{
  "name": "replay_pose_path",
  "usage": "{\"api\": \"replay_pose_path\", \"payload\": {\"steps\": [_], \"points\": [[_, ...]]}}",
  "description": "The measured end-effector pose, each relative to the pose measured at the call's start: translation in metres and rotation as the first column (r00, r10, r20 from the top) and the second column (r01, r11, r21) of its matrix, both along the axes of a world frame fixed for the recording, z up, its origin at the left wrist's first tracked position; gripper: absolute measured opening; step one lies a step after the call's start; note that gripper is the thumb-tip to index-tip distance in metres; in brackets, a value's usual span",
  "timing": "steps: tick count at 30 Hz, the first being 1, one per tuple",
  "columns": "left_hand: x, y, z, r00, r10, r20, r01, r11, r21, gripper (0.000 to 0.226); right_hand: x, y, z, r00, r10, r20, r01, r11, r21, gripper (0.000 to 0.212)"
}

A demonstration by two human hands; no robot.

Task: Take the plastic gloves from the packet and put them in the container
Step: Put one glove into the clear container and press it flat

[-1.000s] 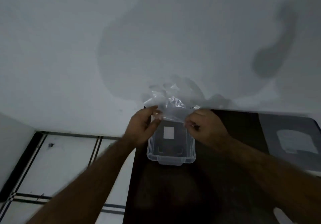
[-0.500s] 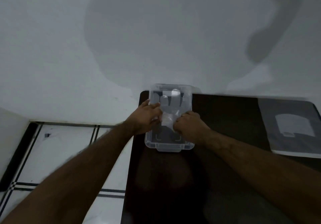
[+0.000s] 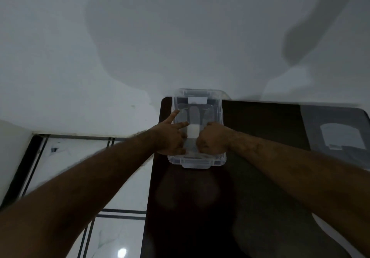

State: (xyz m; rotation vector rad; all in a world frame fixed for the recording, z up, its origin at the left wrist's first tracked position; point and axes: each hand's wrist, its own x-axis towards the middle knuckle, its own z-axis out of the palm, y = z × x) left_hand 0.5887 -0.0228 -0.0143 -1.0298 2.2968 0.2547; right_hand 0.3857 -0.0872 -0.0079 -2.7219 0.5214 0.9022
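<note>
Both hands reached into the clear container (image 3: 197, 129) standing at the 12 o'clock edge of the dark surface (image 3: 250, 197). The left hand (image 3: 170, 137) had 2 fingers spread out, pressing the plastic gloves (image 3: 193, 130) flat inside, while the right hand (image 3: 213, 140) was curled narrow against them. The packet (image 3: 338, 135) lay at 3 o'clock, well apart.

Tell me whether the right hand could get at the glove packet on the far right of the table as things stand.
Probably yes. The right hand is in the clear container, but nothing stands on the dark table between it and the packet; it would have to leave the container first.
</note>
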Motion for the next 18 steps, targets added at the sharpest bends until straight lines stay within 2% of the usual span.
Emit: {"api": "replay_pose_path", "payload": {"steps": [2, 6, 9, 13, 16, 18], "points": [[0.001, 0.0, 0.001, 1.0, -0.018, -0.002, 0.018, 1.0, -0.004, 0.06, 0.004, -0.005, -0.006, 0.999, 0.001, 0.05, 0.002, 0.998, -0.062, 0.03], [0.0, -0.001, 0.003, 1.0, -0.013, 0.005, 0.013, 1.0, -0.014, 0.059, 0.011, 0.0, -0.011, 0.997, 0.017, -0.08, -0.029, 0.986, -0.163, 0.04], [-0.001, -0.003, 0.0, 1.0, 0.018, 0.0, -0.018, 0.995, -0.099, 0.063, 0.014, 0.004, -0.013, 0.999, -0.025, -0.047, 0.015, 0.978, -0.21, 0.044], [-0.003, -0.012, 0.002, 0.99, 0.135, 0.034, -0.128, 0.979, -0.157, 0.064, 0.014, 0.002, -0.018, 0.997, -0.078, 0.026, 0.082, 0.972, -0.222, 0.054], [-0.007, -0.018, 0.002, 0.981, 0.176, 0.076, -0.162, 0.973, -0.161, 0.064, 0.017, -0.001, -0.021, 0.994, -0.094, -0.048, 0.082, 0.973, -0.215, 0.069], [-0.007, -0.02, -0.001, 0.978, 0.181, 0.104, -0.159, 0.969, -0.19, 0.068, 0.018, -0.003, -0.021, 0.994, -0.086, -0.064, 0.07, 0.972, -0.222, 0.069]]}}
